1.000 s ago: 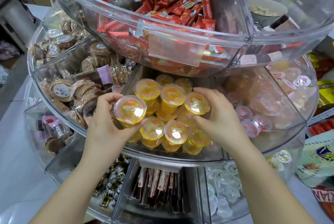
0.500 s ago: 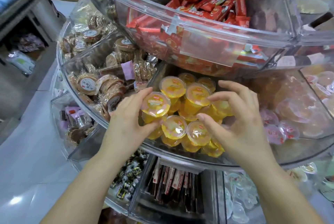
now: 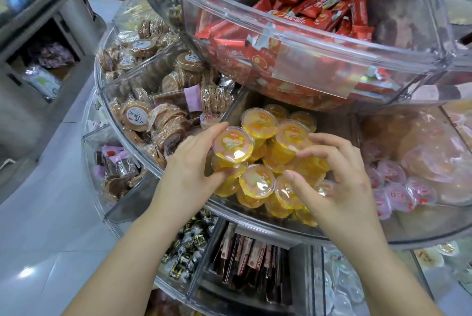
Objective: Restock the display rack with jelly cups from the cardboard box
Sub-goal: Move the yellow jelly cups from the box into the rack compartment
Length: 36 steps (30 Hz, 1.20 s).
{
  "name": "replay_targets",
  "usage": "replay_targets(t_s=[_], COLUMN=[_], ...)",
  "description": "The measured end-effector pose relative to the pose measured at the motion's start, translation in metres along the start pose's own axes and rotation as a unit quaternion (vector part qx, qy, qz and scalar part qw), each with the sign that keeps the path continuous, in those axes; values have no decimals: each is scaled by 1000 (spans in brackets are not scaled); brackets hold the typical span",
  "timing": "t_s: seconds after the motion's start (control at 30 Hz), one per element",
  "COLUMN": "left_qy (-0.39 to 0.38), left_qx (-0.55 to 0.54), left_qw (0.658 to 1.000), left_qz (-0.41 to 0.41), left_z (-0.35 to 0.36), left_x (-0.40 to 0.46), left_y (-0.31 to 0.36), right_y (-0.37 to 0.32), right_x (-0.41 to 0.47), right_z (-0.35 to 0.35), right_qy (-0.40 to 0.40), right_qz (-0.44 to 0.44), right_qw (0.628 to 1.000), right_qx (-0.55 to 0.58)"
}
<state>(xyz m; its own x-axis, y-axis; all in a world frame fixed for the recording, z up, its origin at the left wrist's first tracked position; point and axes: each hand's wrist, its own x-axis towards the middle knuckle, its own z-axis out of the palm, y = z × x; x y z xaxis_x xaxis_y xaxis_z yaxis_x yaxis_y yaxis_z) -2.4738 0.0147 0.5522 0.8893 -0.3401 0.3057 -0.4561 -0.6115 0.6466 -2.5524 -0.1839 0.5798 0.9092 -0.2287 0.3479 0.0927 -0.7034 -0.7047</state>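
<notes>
The clear tiered display rack [image 3: 258, 221] fills the view. Its middle tier has a compartment piled with yellow jelly cups [image 3: 258, 180]. My left hand [image 3: 189, 170] grips one yellow jelly cup [image 3: 233, 146] at the left side of the pile, fingers on its far edge and thumb under its near edge. My right hand [image 3: 339, 183] hovers over the right side of the pile with bent fingers, its thumb touching a cup lid, and it holds nothing. The cardboard box is out of view.
Red wrapped snacks [image 3: 306, 17] fill the upper tier, which overhangs the jelly compartment. Brown wrapped round cakes [image 3: 158, 116] lie to the left, pink jelly cups [image 3: 398, 185] to the right. The lower tier holds dark stick packs [image 3: 250, 259] and black candies [image 3: 189, 246]. A grey shelf [image 3: 38, 34] stands far left.
My right hand has let go of the cup it set on the pile and now curls over the cups. My left hand still holds its cup. The view has shifted left and closer.
</notes>
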Motion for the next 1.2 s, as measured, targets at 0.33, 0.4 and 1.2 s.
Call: replay_targets(t_s=[0.33, 0.4, 1.2], left_qy=[-6, -14, 200], left_qx=[15, 3, -183], left_qw=[1000, 1000, 775], left_qz=[14, 8, -571], left_z=[-1, -2, 9], left_x=[2, 0, -356], left_y=[-5, -6, -215], right_y=[-3, -5, -39], right_x=[2, 2, -222], right_z=[0, 1, 305], right_qy=[13, 18, -632], right_qz=[-18, -29, 188], right_qw=[1000, 999, 742], right_qx=[7, 5, 123])
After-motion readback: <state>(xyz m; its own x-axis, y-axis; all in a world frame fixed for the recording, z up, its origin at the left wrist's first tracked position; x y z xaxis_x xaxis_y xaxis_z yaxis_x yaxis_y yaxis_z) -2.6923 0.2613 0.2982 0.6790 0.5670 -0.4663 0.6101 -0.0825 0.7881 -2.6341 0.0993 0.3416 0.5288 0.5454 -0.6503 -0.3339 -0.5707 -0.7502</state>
